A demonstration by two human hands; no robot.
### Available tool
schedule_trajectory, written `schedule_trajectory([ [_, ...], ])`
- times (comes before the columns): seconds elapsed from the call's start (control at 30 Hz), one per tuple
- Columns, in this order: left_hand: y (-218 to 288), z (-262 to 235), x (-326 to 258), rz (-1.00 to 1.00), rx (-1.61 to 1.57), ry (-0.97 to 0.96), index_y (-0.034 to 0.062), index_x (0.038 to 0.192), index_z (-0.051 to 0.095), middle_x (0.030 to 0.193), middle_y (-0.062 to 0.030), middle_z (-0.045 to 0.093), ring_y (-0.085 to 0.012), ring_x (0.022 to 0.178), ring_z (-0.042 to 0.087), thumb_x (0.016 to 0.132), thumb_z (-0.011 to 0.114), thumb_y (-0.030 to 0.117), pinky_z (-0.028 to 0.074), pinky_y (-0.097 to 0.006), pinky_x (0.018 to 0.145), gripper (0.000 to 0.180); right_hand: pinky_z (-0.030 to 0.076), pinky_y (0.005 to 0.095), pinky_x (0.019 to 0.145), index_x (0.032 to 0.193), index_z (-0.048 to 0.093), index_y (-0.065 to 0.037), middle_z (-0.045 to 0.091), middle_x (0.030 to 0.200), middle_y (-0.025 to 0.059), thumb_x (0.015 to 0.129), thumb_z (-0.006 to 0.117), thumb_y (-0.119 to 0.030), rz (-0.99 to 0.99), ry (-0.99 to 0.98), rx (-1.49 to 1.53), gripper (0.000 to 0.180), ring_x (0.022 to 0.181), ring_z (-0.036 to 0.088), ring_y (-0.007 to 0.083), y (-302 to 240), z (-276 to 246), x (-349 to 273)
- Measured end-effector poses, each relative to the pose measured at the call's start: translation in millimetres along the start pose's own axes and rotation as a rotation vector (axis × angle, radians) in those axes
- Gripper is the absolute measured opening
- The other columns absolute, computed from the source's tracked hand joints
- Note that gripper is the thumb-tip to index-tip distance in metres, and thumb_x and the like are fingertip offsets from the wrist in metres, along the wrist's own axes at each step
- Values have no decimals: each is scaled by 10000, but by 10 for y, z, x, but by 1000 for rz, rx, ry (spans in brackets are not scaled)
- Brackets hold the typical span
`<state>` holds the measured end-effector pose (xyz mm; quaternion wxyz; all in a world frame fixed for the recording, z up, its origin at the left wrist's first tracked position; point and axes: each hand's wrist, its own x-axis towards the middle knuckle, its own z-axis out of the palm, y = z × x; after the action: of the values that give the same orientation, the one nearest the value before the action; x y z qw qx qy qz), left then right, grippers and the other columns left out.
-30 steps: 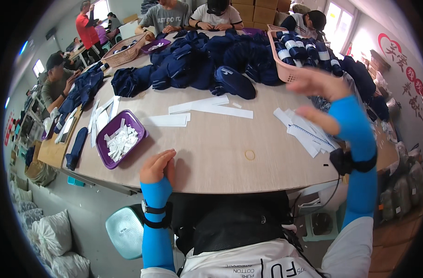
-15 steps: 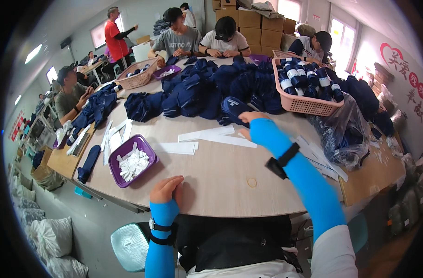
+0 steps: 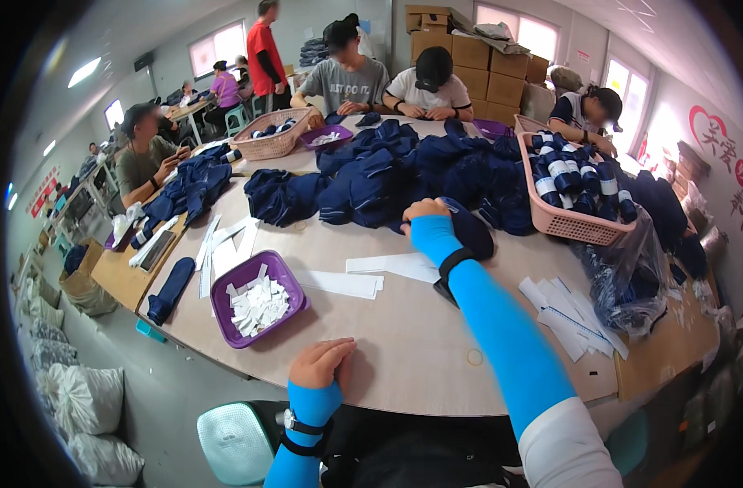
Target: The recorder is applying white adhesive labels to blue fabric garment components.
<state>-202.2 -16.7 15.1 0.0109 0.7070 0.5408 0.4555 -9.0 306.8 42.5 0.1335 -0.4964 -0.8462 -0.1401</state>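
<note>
My right hand (image 3: 425,212) reaches out to the near edge of a heap of navy cloth pieces (image 3: 363,185). Its fingers are curled, and what they hold, if anything, is hidden. A rounded, cap-like navy piece (image 3: 472,231) lies by that wrist, partly behind the blue sleeve. My left hand (image 3: 323,363) rests on its side at the table's near edge, holding nothing, with its fingers stretched out together. Beyond it stands a purple basket (image 3: 222,313) of small white slips (image 3: 262,305). White paper strips (image 3: 337,282) lie between my hands and the heap.
A pink basket (image 3: 571,231) holds navy rolls with white bands; a clear plastic bag (image 3: 632,285) sits below it. More strips (image 3: 568,319) are at right. A folded navy piece (image 3: 173,286) lies at left. Several people work around the table (image 3: 420,366); a stool (image 3: 235,439) stands below.
My right hand has moved left to the heap's edge. The navy piece with a white mark, at its fingers before, no longer shows its mark. The whole view has shifted; my left hand stays at the edge.
</note>
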Motion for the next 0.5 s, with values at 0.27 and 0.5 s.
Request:
schedule_trajectory([
  [0.27,47,-51,-2,1,-1,11,45,1045,762,1057,-136,782,-331,927,747,824,725,-90,585,-381,812,261,588,478,821,934,750,-64,750,967,225,910,721,-258,159,361,621,197,910,732,407,335,-88,186],
  [0.5,-55,38,7,-18,-46,-6,47,1061,751,1069,-125,779,-329,936,742,817,732,-85,586,-392,821,278,482,332,645,961,710,50,664,720,72,997,636,-236,49,658,791,297,678,593,133,628,-1527,-27],
])
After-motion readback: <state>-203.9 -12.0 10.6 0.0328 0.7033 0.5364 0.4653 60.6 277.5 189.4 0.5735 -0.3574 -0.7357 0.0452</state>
